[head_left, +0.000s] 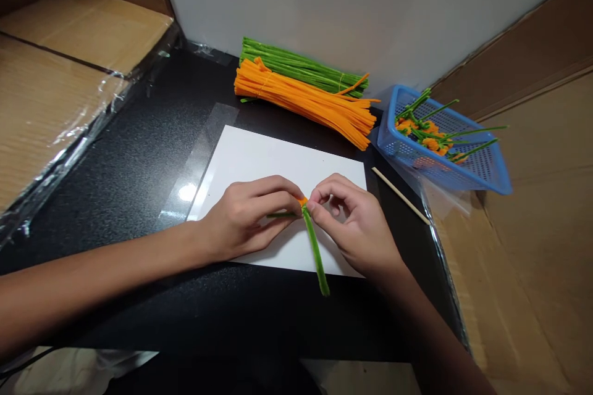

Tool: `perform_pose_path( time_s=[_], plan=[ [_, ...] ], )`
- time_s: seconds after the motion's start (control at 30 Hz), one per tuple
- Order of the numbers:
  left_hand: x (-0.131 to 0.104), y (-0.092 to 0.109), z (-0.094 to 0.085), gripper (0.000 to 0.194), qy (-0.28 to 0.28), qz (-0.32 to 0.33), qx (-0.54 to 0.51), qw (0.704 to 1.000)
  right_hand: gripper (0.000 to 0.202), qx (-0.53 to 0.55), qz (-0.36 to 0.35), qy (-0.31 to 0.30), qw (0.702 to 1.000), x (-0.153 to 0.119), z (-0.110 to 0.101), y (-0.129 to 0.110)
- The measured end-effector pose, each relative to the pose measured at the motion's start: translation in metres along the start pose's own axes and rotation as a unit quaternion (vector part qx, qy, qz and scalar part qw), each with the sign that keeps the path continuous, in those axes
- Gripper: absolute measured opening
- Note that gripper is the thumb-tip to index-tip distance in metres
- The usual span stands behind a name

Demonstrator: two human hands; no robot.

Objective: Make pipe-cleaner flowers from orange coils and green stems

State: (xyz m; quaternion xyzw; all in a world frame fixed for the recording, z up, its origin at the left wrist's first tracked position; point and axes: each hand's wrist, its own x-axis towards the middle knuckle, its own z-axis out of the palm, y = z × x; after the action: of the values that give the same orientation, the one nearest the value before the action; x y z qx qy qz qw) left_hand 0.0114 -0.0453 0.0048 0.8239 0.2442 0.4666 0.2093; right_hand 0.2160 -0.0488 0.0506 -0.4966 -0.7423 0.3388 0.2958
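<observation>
Over the white sheet [273, 157], my left hand [259, 210] pinches a small pipe cleaner flower with an orange head [302, 202], mostly hidden by the fingers. Its green pipe cleaner stem [317, 253] hangs down toward the front of the table, and another green length pokes out beneath the left fingers. From the other side, my right hand [356, 222] is closed, thumb and forefinger pinched at the spot where orange meets green.
Behind the sheet lie bundles of orange pipe cleaners [306, 102] and green pipe cleaners [296, 65]. A blue basket [503, 173] at the right holds several orange and green flowers. A thin wooden stick [401, 195] rests beside the sheet. Cardboard [83, 31] stands at the left.
</observation>
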Motion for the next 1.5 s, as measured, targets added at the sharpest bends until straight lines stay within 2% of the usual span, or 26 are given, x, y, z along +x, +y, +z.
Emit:
perform_pose_path(
  time_s=[0.13,0.23,0.37,0.53,0.73,1.03,1.17,1.27,1.33,1.43,1.5],
  plan=[
    [-0.002,0.001,0.004,0.009,0.007,0.030,0.056,0.998,0.013,0.076,0.092,-0.015,0.993,0.000,0.004,-0.001],
    [-0.001,0.002,0.005,0.008,0.011,0.035,0.071,0.997,0.014,0.093,0.129,-0.011,0.987,-0.001,0.006,-0.002],
    [0.003,0.001,0.001,0.007,0.005,-0.020,0.028,0.999,0.014,0.105,0.137,0.010,0.985,-0.001,0.007,-0.003],
    [0.007,-0.001,-0.001,0.006,0.054,-0.083,0.004,0.995,0.015,0.161,0.149,-0.006,0.976,0.001,0.008,-0.001],
    [0.007,-0.001,0.001,0.009,0.064,-0.072,0.000,0.995,0.016,0.193,0.158,-0.002,0.968,0.001,0.009,0.000],
    [0.001,-0.001,0.001,0.010,0.061,-0.028,0.009,0.998,0.016,0.323,0.233,-0.023,0.917,-0.001,0.013,0.004],
    [0.000,-0.001,0.000,0.011,0.052,-0.021,0.018,0.998,0.016,0.321,0.246,-0.020,0.915,-0.001,0.014,0.003],
    [0.001,0.001,0.000,0.014,0.037,-0.008,0.022,0.999,0.014,0.321,0.240,-0.031,0.916,-0.001,0.015,0.003],
    [0.002,0.001,0.000,0.013,0.038,-0.014,0.016,0.999,0.014,0.303,0.208,-0.025,0.930,-0.001,0.015,0.003],
    [0.005,0.002,0.000,0.009,0.048,-0.047,0.001,0.998,0.009,0.231,0.106,0.024,0.967,-0.001,0.015,0.003],
    [0.006,0.001,0.000,0.010,0.057,-0.056,-0.004,0.997,0.019,0.183,0.040,0.039,0.982,-0.002,0.013,0.003]
  ],
)
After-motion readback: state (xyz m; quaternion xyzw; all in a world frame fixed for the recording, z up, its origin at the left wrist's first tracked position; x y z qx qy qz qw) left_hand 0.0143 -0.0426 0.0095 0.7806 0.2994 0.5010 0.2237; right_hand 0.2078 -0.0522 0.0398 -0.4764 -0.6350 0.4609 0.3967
